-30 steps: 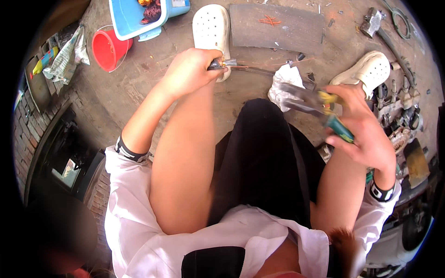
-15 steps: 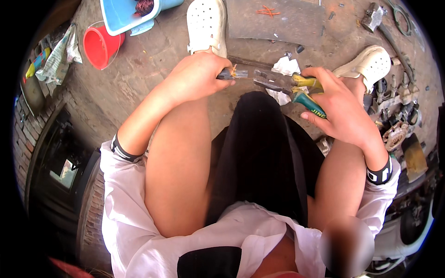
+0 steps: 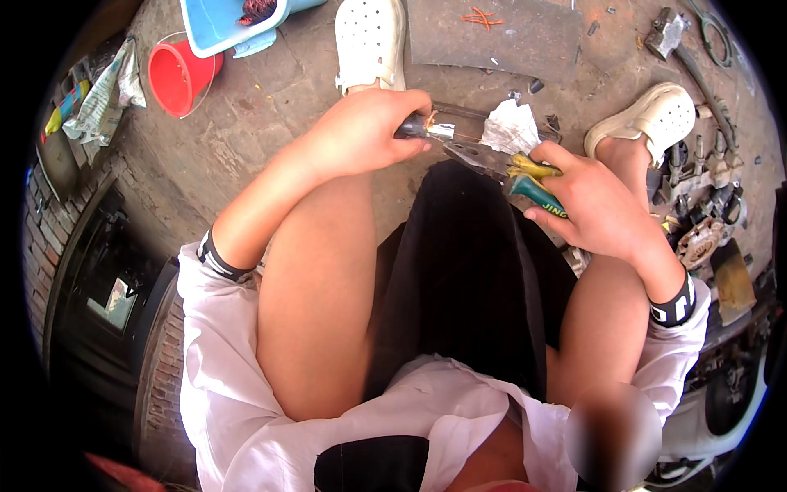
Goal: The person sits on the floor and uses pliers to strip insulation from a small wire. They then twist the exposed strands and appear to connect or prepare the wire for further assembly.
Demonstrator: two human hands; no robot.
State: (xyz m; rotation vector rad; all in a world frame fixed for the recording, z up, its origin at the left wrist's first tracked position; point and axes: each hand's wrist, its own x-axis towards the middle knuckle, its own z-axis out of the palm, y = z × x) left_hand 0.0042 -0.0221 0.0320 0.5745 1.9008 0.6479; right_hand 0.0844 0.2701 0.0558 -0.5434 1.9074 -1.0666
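Observation:
My left hand [image 3: 373, 131] is closed round a dark cylindrical part [image 3: 412, 126] with a silvery end and fine orange-brown strands at its tip; most of it is hidden in my fingers. From the right, my right hand [image 3: 594, 197] grips pliers [image 3: 492, 160] with one yellow and one green handle. Their jaws point left, just below and right of the silvery end. Whether the jaws hold a strand is too small to tell. Both hands are above the ground, beyond my black-clothed lap [image 3: 463, 271].
Crumpled white paper [image 3: 510, 127] lies behind the pliers. Farther off is a flat grey sheet [image 3: 525, 41] with orange strips [image 3: 481, 18] on it. A red bucket [image 3: 174, 80] and blue basin [image 3: 205, 29] stand at left. A hammer [image 3: 666, 33] and metal parts [image 3: 705, 197] lie at right.
My left hand has shifted slightly right with the dark part. The pliers' jaws have moved a little down and left, and the handles are squeezed closer together.

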